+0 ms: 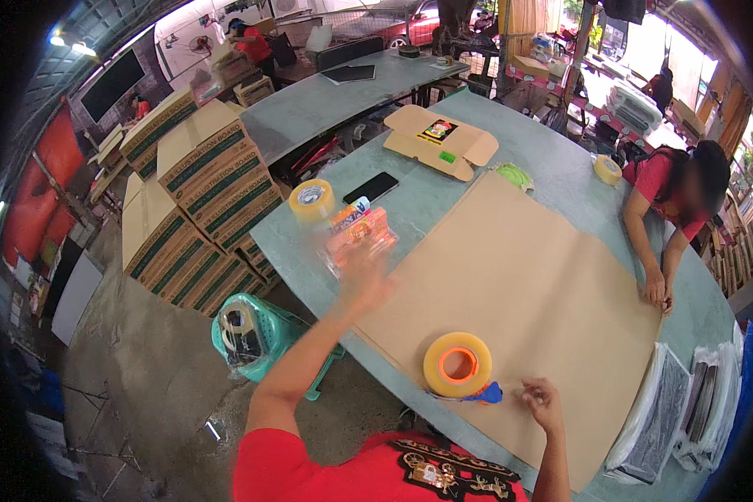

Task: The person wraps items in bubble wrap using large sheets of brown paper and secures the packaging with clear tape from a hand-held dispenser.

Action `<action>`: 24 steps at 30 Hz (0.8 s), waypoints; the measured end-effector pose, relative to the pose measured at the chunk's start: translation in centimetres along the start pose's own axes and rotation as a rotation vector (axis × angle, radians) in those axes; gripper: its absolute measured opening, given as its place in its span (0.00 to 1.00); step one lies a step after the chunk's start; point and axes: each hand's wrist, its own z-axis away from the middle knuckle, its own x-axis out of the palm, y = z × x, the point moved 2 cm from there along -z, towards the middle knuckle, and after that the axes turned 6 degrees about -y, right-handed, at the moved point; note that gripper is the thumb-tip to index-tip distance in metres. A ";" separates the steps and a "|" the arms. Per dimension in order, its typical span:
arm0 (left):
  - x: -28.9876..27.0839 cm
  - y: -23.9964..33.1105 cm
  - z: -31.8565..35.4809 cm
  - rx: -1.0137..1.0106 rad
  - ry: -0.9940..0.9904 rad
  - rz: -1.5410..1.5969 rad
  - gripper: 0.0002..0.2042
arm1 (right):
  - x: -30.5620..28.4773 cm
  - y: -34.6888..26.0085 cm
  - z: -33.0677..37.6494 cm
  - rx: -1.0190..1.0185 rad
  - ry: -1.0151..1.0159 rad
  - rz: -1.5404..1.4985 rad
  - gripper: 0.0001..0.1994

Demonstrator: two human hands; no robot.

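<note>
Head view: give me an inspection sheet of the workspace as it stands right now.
Surface: grey-green table, mostly covered by a large brown paper sheet.
Job's things: tape dispenser with orange-cored roll on the sheet's near edge; clear orange packet, blurred.
Clutter: second tape roll, black phone, open flat carton, wrapped packs at the right edge.
Hands: left hand reaches to the packet, grip blurred; right hand rests on the sheet beside the dispenser, seemingly pinching something small.
Cables: nothing seen.
Surroundings: another person's hands press the sheet's far edge; stacked cartons and a teal stool on the floor.
</note>
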 end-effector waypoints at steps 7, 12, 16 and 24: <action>3.4 -10.7 -2.9 -0.212 0.147 -0.167 0.20 | 1.7 2.1 1.1 0.119 0.103 -0.071 0.17; 3.8 -5.0 -6.6 -0.170 -0.020 -0.055 0.15 | 2.0 2.3 0.9 0.137 0.160 -0.059 0.15; 6.6 -4.6 -13.3 -0.177 0.099 -0.101 0.15 | 2.3 3.2 0.7 0.234 0.151 -0.043 0.15; 9.7 -4.3 -22.6 -0.235 0.213 0.112 0.17 | 1.9 1.7 2.5 0.370 0.290 -0.166 0.15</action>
